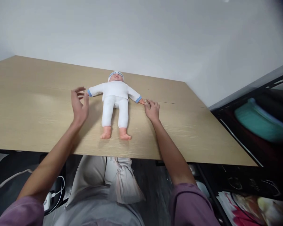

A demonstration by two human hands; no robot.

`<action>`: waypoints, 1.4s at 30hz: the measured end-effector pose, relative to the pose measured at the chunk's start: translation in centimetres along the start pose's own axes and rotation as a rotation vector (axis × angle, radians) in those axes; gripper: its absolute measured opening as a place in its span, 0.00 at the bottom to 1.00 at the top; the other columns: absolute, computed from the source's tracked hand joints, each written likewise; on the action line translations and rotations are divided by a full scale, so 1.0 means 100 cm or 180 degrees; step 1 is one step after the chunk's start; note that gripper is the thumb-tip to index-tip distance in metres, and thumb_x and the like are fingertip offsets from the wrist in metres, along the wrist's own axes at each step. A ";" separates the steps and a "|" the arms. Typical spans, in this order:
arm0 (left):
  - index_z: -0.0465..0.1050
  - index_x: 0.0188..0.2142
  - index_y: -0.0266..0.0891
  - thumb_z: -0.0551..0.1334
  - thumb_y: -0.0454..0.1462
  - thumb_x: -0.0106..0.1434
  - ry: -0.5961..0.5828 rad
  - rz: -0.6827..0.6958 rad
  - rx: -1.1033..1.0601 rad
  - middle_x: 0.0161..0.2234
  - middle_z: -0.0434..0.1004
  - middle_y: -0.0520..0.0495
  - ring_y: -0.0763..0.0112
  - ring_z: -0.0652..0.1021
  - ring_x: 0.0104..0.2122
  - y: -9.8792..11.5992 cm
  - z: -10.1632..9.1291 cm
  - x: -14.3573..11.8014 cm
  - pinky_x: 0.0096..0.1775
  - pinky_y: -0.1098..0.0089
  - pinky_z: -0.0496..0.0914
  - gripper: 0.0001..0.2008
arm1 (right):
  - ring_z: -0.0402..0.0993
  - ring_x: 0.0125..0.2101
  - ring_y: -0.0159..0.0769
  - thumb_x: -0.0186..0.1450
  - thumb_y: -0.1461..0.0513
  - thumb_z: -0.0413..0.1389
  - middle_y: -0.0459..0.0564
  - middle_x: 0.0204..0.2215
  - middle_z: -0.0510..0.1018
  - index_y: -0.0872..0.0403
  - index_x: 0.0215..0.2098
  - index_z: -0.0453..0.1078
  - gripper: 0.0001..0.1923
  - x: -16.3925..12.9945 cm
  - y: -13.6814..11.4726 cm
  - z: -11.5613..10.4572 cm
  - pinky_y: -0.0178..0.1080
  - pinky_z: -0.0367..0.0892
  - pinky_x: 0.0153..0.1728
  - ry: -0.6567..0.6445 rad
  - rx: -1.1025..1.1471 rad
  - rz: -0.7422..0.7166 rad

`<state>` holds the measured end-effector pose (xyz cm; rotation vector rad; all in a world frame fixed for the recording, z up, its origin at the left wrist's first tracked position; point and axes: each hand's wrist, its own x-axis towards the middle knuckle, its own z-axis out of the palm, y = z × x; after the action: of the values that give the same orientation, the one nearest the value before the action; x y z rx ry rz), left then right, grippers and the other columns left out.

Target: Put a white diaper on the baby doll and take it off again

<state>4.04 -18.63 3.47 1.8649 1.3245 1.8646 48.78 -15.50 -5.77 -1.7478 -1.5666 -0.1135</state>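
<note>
A baby doll (115, 89) in white clothes with blue cuffs and a white printed headband lies on its back on the wooden table (49, 125). Its arms are spread wide and its bare feet point towards me. My left hand (79, 105) is at the doll's cuff on the left, thumb and curved fingers apart; the doll's hand there is mostly hidden. On the other side, my right hand (152, 110) has its fingers closed at the doll's small hand (142, 101).
A pale wall (141, 37) stands behind the table. At the right is a dark shelf or rack with a teal item (261, 121). Below the front edge are my lap, a light fabric bundle (124, 182) and a white plug with a cable (47, 201).
</note>
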 end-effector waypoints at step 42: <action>0.78 0.59 0.46 0.81 0.56 0.61 -0.2683 -0.3357 -0.1647 0.54 0.89 0.40 0.46 0.88 0.54 0.204 -0.131 -0.284 0.52 0.55 0.84 0.33 | 0.88 0.46 0.53 0.68 0.39 0.71 0.55 0.46 0.90 0.48 0.58 0.79 0.30 -0.388 -0.210 -0.216 0.49 0.84 0.47 -0.1834 0.3107 0.2074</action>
<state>7.03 -55.69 -0.21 1.0625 1.0105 0.6446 29.97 -60.67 -1.42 -1.3944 -0.9913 1.3370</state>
